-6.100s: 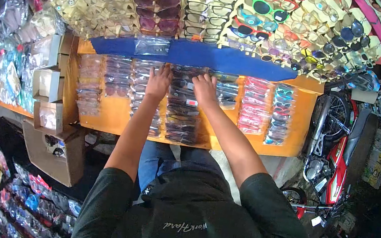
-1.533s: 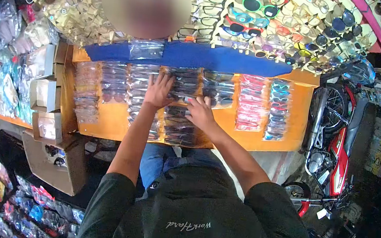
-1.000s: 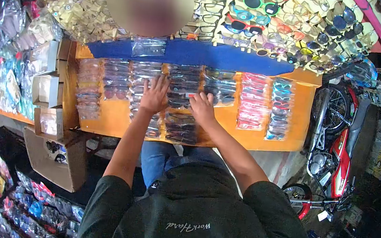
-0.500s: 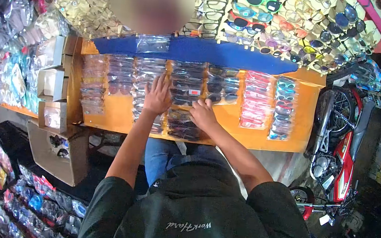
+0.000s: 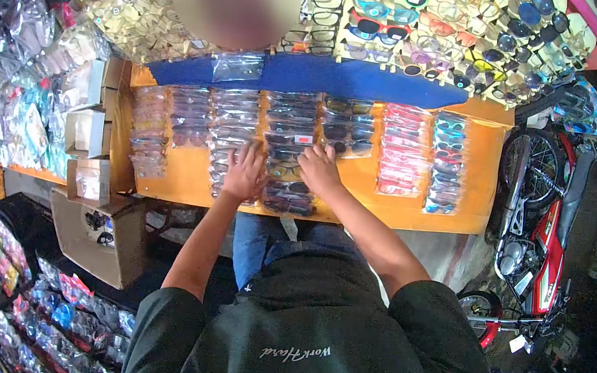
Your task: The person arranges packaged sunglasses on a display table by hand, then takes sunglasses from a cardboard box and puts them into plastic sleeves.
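Observation:
Columns of glasses in clear plastic sleeves lie on the orange-covered table [image 5: 187, 172]. My left hand [image 5: 244, 172] rests with fingers spread over the lower part of the column of clear-sleeved glasses [image 5: 233, 114], near its right edge. My right hand [image 5: 320, 170] touches the right side of the dark sunglasses column [image 5: 293, 114]; its fingers are bent, and whether they grip a sleeve is too small to tell. A red-and-white label [image 5: 304, 140] lies on that column, above my right hand. Shorter dark sunglasses [image 5: 347, 129] lie to its right.
Pink-sleeved glasses [image 5: 403, 151] and a multicoloured column [image 5: 446, 164] lie to the right. Behind stand a blue cloth strip [image 5: 365, 82] and racks of glasses [image 5: 382, 9]. Open cardboard boxes [image 5: 99, 239] are at left, a red motorcycle [image 5: 545, 272] at right.
Since half a second ago my left hand has moved slightly towards the front edge, and my right hand has shifted a little up along the dark column. The view has shifted slightly.

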### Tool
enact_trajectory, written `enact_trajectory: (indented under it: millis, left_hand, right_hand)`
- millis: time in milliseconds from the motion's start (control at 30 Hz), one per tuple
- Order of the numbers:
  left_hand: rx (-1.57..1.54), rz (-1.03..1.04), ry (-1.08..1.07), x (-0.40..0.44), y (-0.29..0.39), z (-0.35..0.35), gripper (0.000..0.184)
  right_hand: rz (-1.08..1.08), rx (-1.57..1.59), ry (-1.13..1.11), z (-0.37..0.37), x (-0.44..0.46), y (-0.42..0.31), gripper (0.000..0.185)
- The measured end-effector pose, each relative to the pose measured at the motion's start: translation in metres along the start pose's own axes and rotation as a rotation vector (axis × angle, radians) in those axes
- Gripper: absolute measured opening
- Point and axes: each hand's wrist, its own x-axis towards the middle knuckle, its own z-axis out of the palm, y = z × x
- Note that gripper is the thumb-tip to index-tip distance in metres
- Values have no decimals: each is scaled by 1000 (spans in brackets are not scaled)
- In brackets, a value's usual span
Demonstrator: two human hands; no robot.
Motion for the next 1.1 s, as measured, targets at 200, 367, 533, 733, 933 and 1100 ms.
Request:
enact_trajectory:
  millis: [200, 367, 533, 733, 933, 1100]
  left_hand:
    - [52, 27, -82, -18, 8, 17, 42]
    - [48, -46, -88, -16, 2, 33, 41]
    - [23, 0, -144, -11, 2, 12, 36]
    - [15, -23, -318, -1, 11, -17, 38]
    - [98, 10, -148, 2, 4, 6, 46]
    - [-10, 14, -144, 5, 5, -9, 48]
  right_hand:
    - [-26, -17, -100, -14, -35, -8, 19]
    - [-19, 5, -191, -9, -46, -8, 28]
    - [-12, 2, -168, 8, -50, -6, 27]
    - [5, 42, -152, 0, -46, -9, 23]
    - [28, 53, -145, -9, -40, -8, 21]
    - [26, 62, -114, -7, -32, -2, 22]
